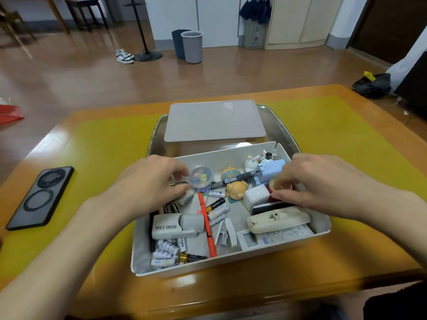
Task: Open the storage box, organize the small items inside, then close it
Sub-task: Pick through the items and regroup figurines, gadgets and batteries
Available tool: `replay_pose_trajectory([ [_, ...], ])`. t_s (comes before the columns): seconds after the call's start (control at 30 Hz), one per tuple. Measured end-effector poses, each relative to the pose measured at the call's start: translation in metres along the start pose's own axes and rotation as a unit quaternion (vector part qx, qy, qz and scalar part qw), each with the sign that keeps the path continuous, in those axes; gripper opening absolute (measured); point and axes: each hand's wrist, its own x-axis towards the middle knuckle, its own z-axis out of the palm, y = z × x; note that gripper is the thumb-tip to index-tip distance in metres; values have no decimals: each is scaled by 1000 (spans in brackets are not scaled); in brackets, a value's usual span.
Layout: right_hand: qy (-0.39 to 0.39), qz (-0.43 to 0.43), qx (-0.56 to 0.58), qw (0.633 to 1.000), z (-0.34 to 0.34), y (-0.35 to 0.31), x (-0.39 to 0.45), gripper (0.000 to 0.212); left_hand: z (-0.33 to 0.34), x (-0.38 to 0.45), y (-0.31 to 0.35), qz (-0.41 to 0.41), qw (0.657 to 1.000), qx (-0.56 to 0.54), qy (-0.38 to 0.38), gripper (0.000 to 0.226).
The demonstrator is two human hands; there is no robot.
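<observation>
White plastic is forming the open storage box, which is sitting on a yellow mat over the wooden table, and everything below is placed relative to that box. Just beyond its far wall the grey lid is lying flat on a clear tray.

Inside the box, at the far left, the left hand is reaching in with curled fingers touching a clear capsule ball; whether they are actually gripping the ball or the small things beneath it is hard to tell, since the fingertips are partly hidden. At the far right of the box the right hand is pinching a small red tin with a gold top between thumb and fingertips, beside a white charger cube and a pale blue plug adapter.

Along the box's near right corner two remote controls are lying stacked. Toward the near left a grey mini fan is resting above a cluster of batteries. An orange pen is running down the middle of the box, with a white stapler just to its right. A tan bear figure is sitting near the box's centre, and bunny figures are standing against its far wall.

Well to the left of the box a black phone is lying on the mat.
</observation>
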Motion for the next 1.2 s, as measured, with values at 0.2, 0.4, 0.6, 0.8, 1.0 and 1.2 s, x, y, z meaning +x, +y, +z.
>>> replay_pose_trajectory([
  [0.2, 44, -26, 13, 999, 6, -23, 30, 26, 11, -12, -10, 10, 992, 35, -121, 44],
  [0.4, 75, -65, 46, 994, 18, -56, 82, 35, 31, -27, -10, 88, 977, 116, -158, 61],
  [0.6, 55, -50, -5, 997, 41, -79, 124, 51, 32, -33, -15, 86, 985, 90, -117, 38],
  [0.8, 60, -24, 1, 998, 48, -86, 128, 49, 10, -36, -27, 48, 996, -60, -55, 33],
  [1.0, 38, 8, 59, 998, 38, -88, 128, 51, -5, -35, -44, -1, 971, -241, -11, 38],
  [1.2, 23, 19, 63, 998, 15, -66, 102, 66, -2, -31, -35, 1, 976, -215, 22, 48],
])
